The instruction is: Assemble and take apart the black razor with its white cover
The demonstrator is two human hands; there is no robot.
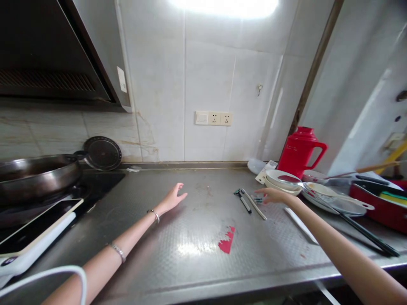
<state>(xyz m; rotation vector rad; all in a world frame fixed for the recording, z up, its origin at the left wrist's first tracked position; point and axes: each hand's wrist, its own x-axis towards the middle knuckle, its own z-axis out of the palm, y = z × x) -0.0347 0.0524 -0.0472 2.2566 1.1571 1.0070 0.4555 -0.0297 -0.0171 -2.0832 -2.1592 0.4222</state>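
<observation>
My left hand (171,198) hovers open over the steel counter (197,237), fingers apart, holding nothing. A bracelet sits on that wrist. My right hand (276,195) reaches out flat to the right, fingertips next to a small teal item (258,199) and close to a white stick (253,204) and a dark pen-like tool (243,201). It grips nothing. A stack of white bowls (282,181) stands just beyond that hand.
A wok (34,176) sits on the stove at left, a round lid (102,153) leaning behind it. A phone (34,231) lies near the left edge. A red jug (300,151), plates, ladles and a red tray (381,203) crowd the right. A red scrap (227,241) lies mid-counter.
</observation>
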